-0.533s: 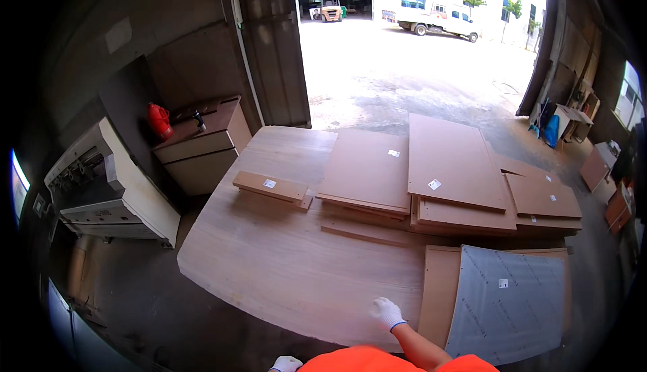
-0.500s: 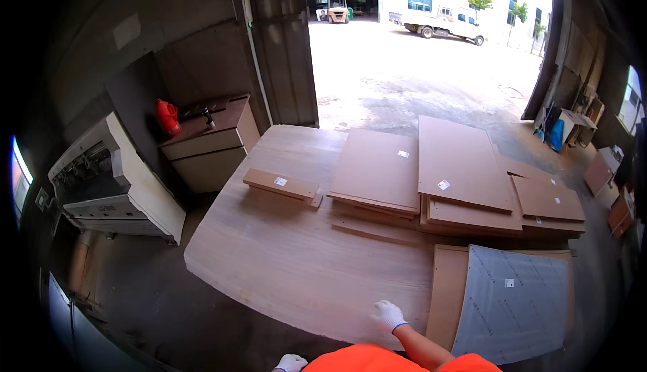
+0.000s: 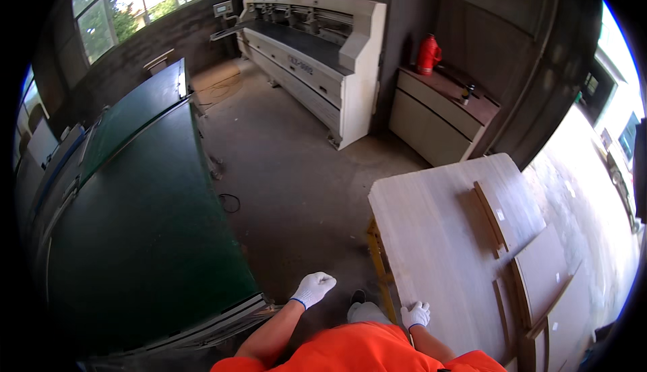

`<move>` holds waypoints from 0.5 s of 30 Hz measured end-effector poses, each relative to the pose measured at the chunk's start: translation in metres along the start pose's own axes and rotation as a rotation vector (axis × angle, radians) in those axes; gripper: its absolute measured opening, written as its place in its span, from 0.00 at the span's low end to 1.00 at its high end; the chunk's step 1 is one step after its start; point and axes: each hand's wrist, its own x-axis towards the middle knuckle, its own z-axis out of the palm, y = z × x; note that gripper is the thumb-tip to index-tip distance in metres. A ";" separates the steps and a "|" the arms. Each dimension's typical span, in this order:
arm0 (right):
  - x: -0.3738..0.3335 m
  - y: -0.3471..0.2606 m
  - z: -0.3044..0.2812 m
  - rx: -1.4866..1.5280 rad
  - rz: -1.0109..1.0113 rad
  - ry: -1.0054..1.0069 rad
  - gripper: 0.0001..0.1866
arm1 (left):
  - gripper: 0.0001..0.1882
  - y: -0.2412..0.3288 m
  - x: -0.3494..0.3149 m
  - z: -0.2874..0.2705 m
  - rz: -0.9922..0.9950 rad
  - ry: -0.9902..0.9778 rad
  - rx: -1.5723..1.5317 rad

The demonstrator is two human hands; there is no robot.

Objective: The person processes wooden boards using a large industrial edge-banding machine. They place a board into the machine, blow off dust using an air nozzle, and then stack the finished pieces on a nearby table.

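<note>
My left hand, in a white knit glove with a blue cuff, hangs over the floor between the green-topped conveyor and the table. Its fingers are curled in, and nothing shows in them. My right hand, gloved alike, is at the near left edge of the wooden table, thumb apart from the fingers, holding nothing. On that table lie a few narrow brown strips. Beyond them are stacked brown panels with small white labels.
A long green-topped conveyor runs along the left. Ahead stands a large white machine, beside a low cabinet carrying a red thermos jug. A black cable loop lies on the floor. A bright doorway opens at right.
My view has swung left, bringing the green conveyor and windows in. The table and panels now sit at the right. My left hand has come up further into view; the right is at the table edge.
</note>
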 end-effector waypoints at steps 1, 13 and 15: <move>0.013 -0.017 -0.003 -0.005 -0.010 0.056 0.40 | 0.14 0.011 0.016 -0.018 0.052 0.045 -0.052; 0.239 -0.285 -0.023 -0.192 -0.848 0.580 0.32 | 0.24 -0.024 0.202 -0.264 -0.149 0.768 0.203; 0.271 -0.332 -0.023 -0.231 -0.945 0.410 0.34 | 0.27 -0.082 0.201 -0.252 -0.263 0.660 0.258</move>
